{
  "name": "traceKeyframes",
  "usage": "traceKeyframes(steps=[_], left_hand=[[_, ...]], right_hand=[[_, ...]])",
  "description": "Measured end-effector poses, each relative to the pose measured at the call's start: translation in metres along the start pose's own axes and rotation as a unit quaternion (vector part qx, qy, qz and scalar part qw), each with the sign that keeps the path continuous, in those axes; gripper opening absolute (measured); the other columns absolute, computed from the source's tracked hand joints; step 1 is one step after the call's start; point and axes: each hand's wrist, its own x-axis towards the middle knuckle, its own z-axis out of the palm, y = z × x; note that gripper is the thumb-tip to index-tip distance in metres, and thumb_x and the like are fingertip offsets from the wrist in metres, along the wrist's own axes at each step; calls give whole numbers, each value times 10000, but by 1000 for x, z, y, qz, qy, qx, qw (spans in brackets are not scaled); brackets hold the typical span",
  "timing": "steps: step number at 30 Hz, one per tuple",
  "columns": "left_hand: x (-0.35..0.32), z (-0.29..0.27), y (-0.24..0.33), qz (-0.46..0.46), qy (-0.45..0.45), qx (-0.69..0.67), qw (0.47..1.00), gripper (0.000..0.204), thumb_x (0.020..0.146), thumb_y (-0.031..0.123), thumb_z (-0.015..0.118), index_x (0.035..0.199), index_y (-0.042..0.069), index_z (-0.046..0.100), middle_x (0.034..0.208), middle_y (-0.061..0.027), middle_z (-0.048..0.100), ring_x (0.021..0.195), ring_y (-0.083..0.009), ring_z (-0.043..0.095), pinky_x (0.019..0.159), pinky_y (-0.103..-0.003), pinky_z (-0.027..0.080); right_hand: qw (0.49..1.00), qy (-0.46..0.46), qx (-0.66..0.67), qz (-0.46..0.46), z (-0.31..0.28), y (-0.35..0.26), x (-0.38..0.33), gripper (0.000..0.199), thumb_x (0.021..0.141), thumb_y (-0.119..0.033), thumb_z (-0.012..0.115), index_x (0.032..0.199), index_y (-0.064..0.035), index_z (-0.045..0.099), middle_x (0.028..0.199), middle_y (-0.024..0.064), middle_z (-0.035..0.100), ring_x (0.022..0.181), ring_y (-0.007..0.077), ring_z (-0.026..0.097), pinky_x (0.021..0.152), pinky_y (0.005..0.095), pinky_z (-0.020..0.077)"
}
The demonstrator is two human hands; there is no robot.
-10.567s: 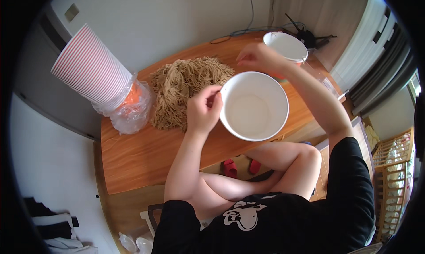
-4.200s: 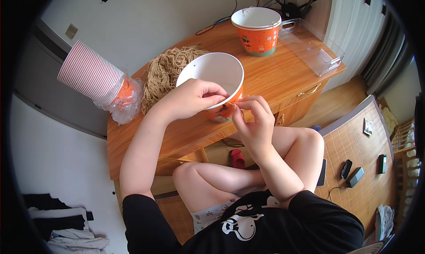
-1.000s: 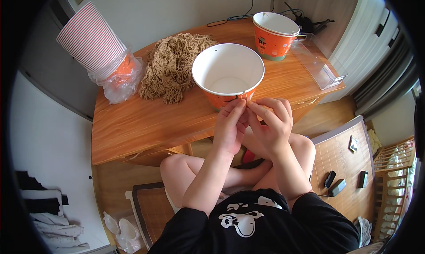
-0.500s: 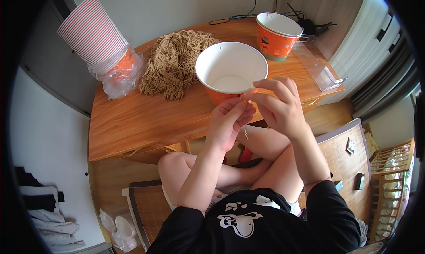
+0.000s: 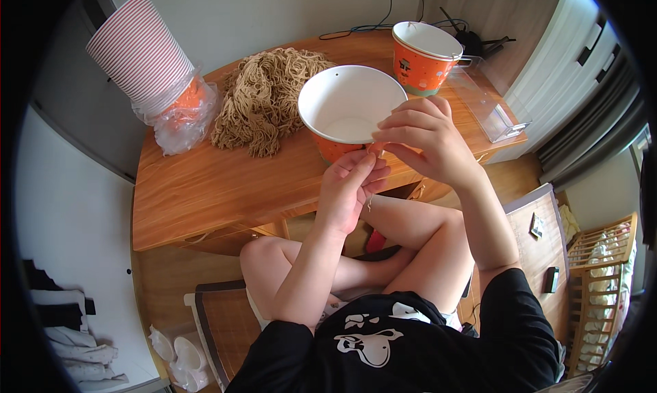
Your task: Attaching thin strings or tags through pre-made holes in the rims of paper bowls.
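An orange paper bucket point(image 5: 333, 148) with a white inside stands near the table's front edge, a small hole below its far rim. At its near rim my left hand point(image 5: 347, 187) pinches a thin pale string point(image 5: 370, 203), whose loose end hangs below the fingers. My right hand point(image 5: 431, 140) is bent over the right side of the rim. Its thumb and fingertips close together beside the left fingertips; what they grip is too small to make out. A heap of tan strings point(image 5: 263, 98) lies left of the bucket.
Stacked striped paper buckets point(image 5: 140, 54) in clear plastic lean at the table's left end. More orange buckets point(image 5: 426, 61) stand nested at the back right, beside a clear plastic tray point(image 5: 496, 116) and a black router point(image 5: 472, 40). The wooden table's point(image 5: 205, 194) front edge faces my knees.
My right hand has drawn slightly in toward the left fingertips, its fingers more closed. The hanging string end shows shorter. The whole view has shifted a little.
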Motion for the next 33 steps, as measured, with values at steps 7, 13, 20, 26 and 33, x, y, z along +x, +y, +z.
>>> traceKeyframes(steps=[7, 13, 20, 26, 33], left_hand=[[2, 1, 5, 17, 15, 2, 1000, 225, 1007, 222, 638, 1170, 69, 661, 1090, -57, 714, 972, -148, 695, 833, -290, 565], [6, -3, 0, 42, -5, -35, 998, 240, 1011, 183, 620, 1193, 29, 655, 1118, -86, 709, 1011, -159, 691, 888, -298, 561], [3, -1, -6, 104, -14, -28, 994, 263, 1009, 85, 591, 1246, -17, 642, 1168, -105, 697, 1021, -154, 683, 946, -284, 549], [8, -8, -15, 124, -20, -45, 991, 223, 1014, 82, 597, 1202, -14, 669, 1154, -97, 703, 1013, -132, 676, 915, -263, 556], [6, -10, -6, 136, -23, 54, 989, 204, 1031, 109, 582, 1165, -20, 667, 1092, -97, 722, 1013, -134, 676, 912, -268, 525]], right_hand=[[998, 46, -25, -27, 12, -4, -5, 172, 777, -141, 790, 932, -170, 722, 1030, -33, 683, 1004, 194, 608, 904, 367, 413], [996, 85, -41, 2, 27, -21, -10, 172, 758, -153, 787, 911, -171, 711, 1058, -42, 670, 1004, 196, 602, 901, 360, 409], [989, 98, -111, 0, 26, -29, -8, 208, 724, -185, 793, 918, -186, 720, 1062, -59, 662, 1012, 183, 597, 890, 360, 415], [992, 84, -90, 9, 23, -30, -5, 215, 720, -171, 793, 920, -193, 720, 1041, -55, 669, 1007, 184, 599, 882, 360, 421], [999, 19, -39, -20, 8, -22, 12, 236, 740, -156, 769, 970, -197, 735, 1087, -41, 671, 1059, 207, 587, 911, 376, 424]])
